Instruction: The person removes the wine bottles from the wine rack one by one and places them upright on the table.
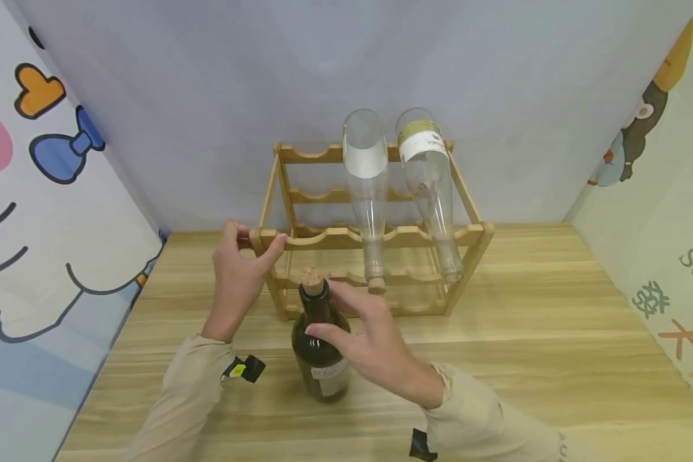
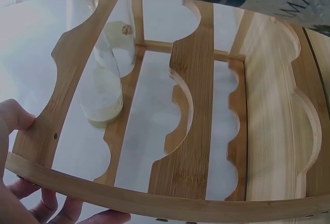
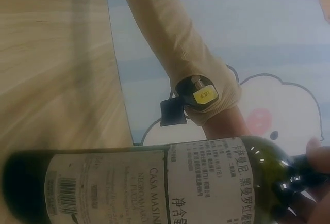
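With thumb and fingers, my right hand (image 1: pixel 375 343) grips the neck of a dark green wine bottle (image 1: pixel 314 343) stopped with a cork (image 1: pixel 312 277). The bottle stands roughly upright before the wooden wine rack (image 1: pixel 335 239); whether its base touches the table I cannot tell. Its printed paper label (image 3: pixel 206 177) shows in the right wrist view. My left hand (image 1: pixel 237 276) holds the rack's front left corner, thumb on the top front rail, other fingers around the outer side. Fingers (image 2: pixel 13 115) and the scalloped rails appear in the left wrist view.
Two clear glass bottles lie in the rack's top tier, necks toward me: a corked one (image 1: pixel 369 186) near the middle and a labelled one (image 1: pixel 427 186) at right. The wooden table (image 1: pixel 531 333) meets a grey back wall (image 1: pixel 219 128). Cartoon-printed panels flank both sides.
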{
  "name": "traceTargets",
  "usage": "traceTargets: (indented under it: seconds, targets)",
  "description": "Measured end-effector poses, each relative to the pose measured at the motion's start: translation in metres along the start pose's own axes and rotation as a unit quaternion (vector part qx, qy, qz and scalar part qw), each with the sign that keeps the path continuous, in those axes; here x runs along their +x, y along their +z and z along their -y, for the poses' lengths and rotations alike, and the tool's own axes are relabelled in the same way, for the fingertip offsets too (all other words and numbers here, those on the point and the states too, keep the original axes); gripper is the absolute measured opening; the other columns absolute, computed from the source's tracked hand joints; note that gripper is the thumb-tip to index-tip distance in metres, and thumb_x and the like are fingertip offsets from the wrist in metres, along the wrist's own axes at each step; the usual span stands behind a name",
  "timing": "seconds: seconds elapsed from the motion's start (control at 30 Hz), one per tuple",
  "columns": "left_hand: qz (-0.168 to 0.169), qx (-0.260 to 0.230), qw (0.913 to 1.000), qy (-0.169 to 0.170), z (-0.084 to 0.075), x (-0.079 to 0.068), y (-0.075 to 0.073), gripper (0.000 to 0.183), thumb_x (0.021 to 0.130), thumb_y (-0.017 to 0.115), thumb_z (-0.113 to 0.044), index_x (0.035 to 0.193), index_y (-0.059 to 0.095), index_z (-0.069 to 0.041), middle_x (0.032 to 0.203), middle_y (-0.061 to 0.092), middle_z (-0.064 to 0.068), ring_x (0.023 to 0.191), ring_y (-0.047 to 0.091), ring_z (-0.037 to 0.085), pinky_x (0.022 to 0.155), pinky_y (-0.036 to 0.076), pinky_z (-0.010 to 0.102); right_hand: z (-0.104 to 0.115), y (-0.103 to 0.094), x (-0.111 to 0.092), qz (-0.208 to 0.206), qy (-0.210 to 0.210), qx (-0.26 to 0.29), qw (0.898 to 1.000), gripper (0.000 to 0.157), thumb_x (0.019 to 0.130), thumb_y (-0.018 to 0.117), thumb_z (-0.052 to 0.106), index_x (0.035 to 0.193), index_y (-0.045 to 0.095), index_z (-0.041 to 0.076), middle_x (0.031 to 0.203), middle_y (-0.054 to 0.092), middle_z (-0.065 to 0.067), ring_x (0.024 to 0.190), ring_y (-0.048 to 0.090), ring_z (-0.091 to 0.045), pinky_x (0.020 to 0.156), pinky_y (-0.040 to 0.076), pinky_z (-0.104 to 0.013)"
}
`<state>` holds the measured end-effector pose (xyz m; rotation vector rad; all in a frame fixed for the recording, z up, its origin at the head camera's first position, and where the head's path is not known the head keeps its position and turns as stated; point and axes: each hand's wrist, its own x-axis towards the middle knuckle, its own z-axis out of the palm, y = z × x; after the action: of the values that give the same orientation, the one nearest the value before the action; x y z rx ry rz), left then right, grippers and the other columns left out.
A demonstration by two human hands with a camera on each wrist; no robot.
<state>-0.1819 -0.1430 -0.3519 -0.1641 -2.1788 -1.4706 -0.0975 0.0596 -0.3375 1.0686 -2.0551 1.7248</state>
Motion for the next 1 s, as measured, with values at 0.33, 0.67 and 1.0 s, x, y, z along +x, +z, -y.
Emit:
traceTargets:
  seconds: [0.33, 0.67, 1.0]
  targets:
    - [-0.002, -0.001, 1.0, -0.001, 0.0, -0.001, 0.002, 0.04, 0.081, 0.075, -0.024, 0.091, 0.045, 0.0, 0.086, 0.054, 0.01, 0.084, 0.05, 0.019, 0.076, 0.039, 0.034, 0.005, -0.008, -0.014, -0.026, -0.005, -0.001, 1.0, 0.049, 0.075, 0.075, -0.001, 0.122, 0.06, -0.002, 0.116, 0.065, -0.013, 0.101, 0.065, -0.022, 0.089, 0.052, -0.036]
    - [-0.004, -0.001, 1.0, -0.002, -0.004, 0.0, 0.002, 0.039, 0.082, 0.074, -0.022, 0.091, 0.044, 0.002, 0.086, 0.055, 0.012, 0.085, 0.051, 0.021, 0.074, 0.04, 0.035, 0.017, -0.028, -0.023, -0.051, -0.029, -0.013, 0.998, 0.046, 0.073, 0.077, 0.0, 0.117, 0.063, -0.003, 0.105, 0.069, -0.014, 0.094, 0.068, -0.025, 0.082, 0.055, -0.036]
    - [-0.01, -0.002, 0.9999, 0.007, -0.013, -0.003, 0.0, 0.038, 0.082, 0.074, -0.02, 0.091, 0.045, 0.003, 0.086, 0.055, 0.012, 0.086, 0.051, 0.023, 0.073, 0.04, 0.034, 0.031, -0.054, -0.031, -0.06, -0.016, -0.038, 0.997, 0.044, 0.069, 0.077, -0.01, 0.111, 0.065, -0.002, 0.102, 0.07, -0.012, 0.093, 0.068, -0.025, 0.086, 0.053, -0.034]
